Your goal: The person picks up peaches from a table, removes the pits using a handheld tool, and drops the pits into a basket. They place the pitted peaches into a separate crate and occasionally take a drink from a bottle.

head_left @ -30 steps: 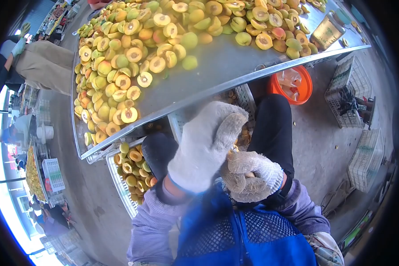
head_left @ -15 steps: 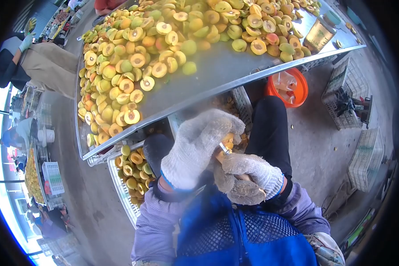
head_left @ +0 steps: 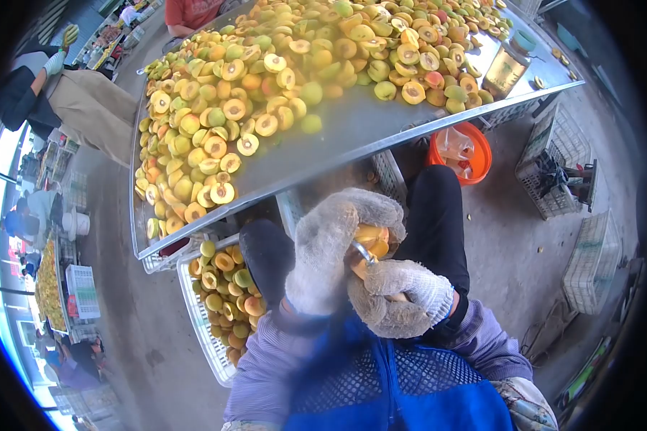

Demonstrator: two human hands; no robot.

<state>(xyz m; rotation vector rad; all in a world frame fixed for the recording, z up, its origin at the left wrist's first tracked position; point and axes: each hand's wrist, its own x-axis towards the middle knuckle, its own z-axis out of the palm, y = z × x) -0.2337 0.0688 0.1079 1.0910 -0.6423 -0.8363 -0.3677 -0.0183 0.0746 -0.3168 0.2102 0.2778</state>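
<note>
My left hand (head_left: 327, 241), in a dirty white knit glove, is closed around a peach half (head_left: 374, 235) with orange-yellow flesh. My right hand (head_left: 402, 296), gloved alike, grips a small pitting tool (head_left: 363, 251); its curved metal tip meets the fruit, and most of the handle is hidden in the fingers. Both hands are together above my lap, just in front of the metal table (head_left: 302, 169). On that table lies a big heap of halved peaches (head_left: 216, 115), many with the brown pit cavity facing up.
A white crate (head_left: 201, 323) of peach halves stands at my left knee. An orange bucket (head_left: 485, 154) with plastic inside is under the table's right side. A gold tin (head_left: 507, 70) sits on the table. Crates (head_left: 589, 262) stand at right. Another person (head_left: 79, 100) stands at left.
The peach half in my left hand shows more now, and the tool tip is against it. My left hand has shifted slightly right and down. The view has tilted a little.
</note>
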